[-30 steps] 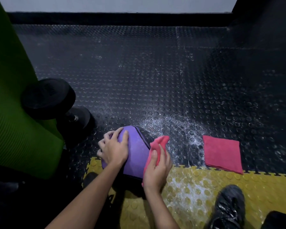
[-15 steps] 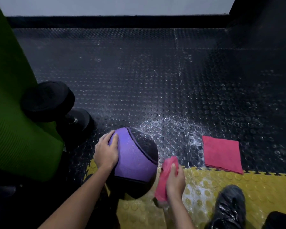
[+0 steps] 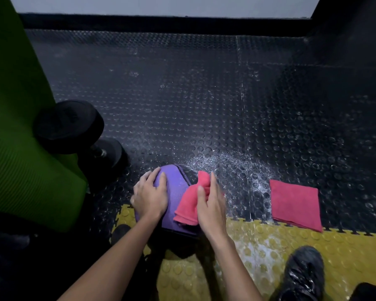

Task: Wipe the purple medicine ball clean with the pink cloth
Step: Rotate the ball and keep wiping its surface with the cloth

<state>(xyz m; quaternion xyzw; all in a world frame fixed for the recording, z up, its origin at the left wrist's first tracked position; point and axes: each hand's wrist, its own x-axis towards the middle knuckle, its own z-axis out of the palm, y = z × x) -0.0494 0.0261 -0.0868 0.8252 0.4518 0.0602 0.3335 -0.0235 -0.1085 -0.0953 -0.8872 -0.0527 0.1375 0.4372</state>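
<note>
Head view. The purple medicine ball point(image 3: 174, 192) rests on the floor, straddling the seam where the black studded flooring point(image 3: 182, 94) meets the yellow tile point(image 3: 258, 246), directly in front of the person. The left hand point(image 3: 149, 196) lies spread on the ball's left flank with fingers nearly straight, pressing to steady it and grasping nothing. The right hand point(image 3: 210, 205) holds the bunched pink cloth point(image 3: 189, 205) between thumb and fingers, pressing it against the ball's upper right side. The cloth's long axis runs from far to near. The bare purple panel lies just to the left of the cloth, between the two hands, so the next stroke probably goes leftward across it; the right hand is the nearer one for that stroke. Being round, the ball has no long axis of its own. Count: one ball; two pink cloths, the second cloth point(image 3: 295, 205) folded flat on the floor well to the right; one wet patch point(image 3: 237, 170); one black dumbbell point(image 3: 70, 124) beside one green mat point(image 3: 20, 137); one dark shoe point(image 3: 302, 274).
</note>
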